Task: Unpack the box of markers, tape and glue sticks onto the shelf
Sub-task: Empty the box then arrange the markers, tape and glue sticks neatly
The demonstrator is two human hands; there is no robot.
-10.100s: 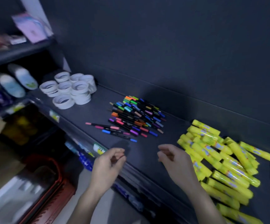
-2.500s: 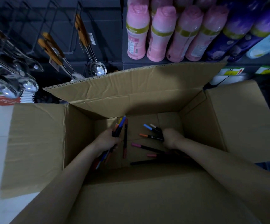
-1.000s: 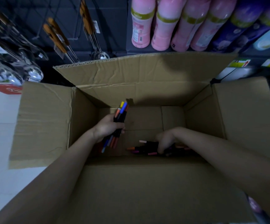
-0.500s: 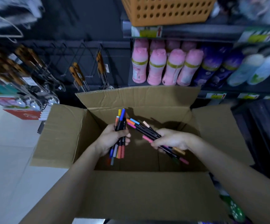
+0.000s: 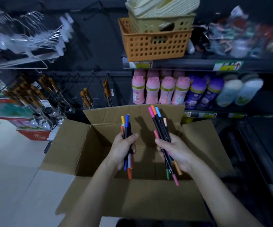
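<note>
Two fistfuls of markers, one per hand, are held upright over the open box (image 5: 149,199). My left hand (image 5: 124,150) is wrapped tight round the left bundle (image 5: 127,126), with fingers curled across the barrels and the thumb closing from the other side. Yellow, blue and orange caps stick out above it, and an orange one hangs lowest below. My right hand (image 5: 176,152) grips the right bundle (image 5: 159,123) the same way, but this lot sits looser. It leans left at the top, the pink, orange and blue caps fan apart, and several barrels poke out under my palm at different lengths.

I judge this to be the lift-out step: both loads are above the box and neither is set down yet. What I can see of the box floor looks bare. My hands and the near wall hide part of it, so I cannot say whether it is emptied.

The shelf these belong on isn't in view. Ahead are only pink bottles (image 5: 152,90) and an orange basket (image 5: 155,41) on the racks behind the box. The next move calls for turning away from the box, carrying both bundles to the shelf and laying them flat. The right bundle is the worry. I'd squeeze it firmer before moving, since the low-hanging pink marker could slide free.
</note>
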